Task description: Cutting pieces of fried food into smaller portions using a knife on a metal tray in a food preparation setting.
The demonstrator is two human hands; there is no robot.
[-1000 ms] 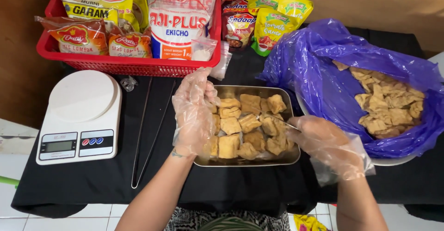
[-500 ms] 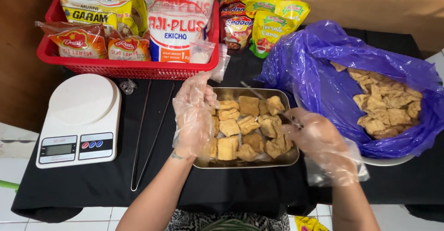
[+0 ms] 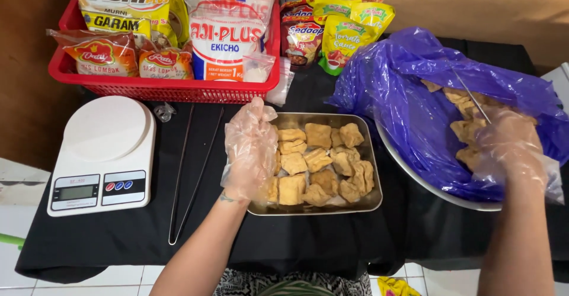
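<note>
Golden-brown tofu pieces (image 3: 317, 162) in silver tray (image 3: 308, 120); purple bag (image 3: 403, 100) at 3 o'clock, white scale (image 3: 104, 153) at 9, red basket (image 3: 166, 88) at 11, black tablecloth (image 3: 296, 242).

Loose clear plastic gloves being worn on both hands, left hand (image 3: 250, 153) and right hand (image 3: 511, 149), crinkled film bunching at the wrists, forearms being left unsleeved, small dark marking being shown near the left wrist

Home kitchen — scale (image 3: 104, 153), seasoning packets (image 3: 228, 32), tray (image 3: 355, 204)
</note>
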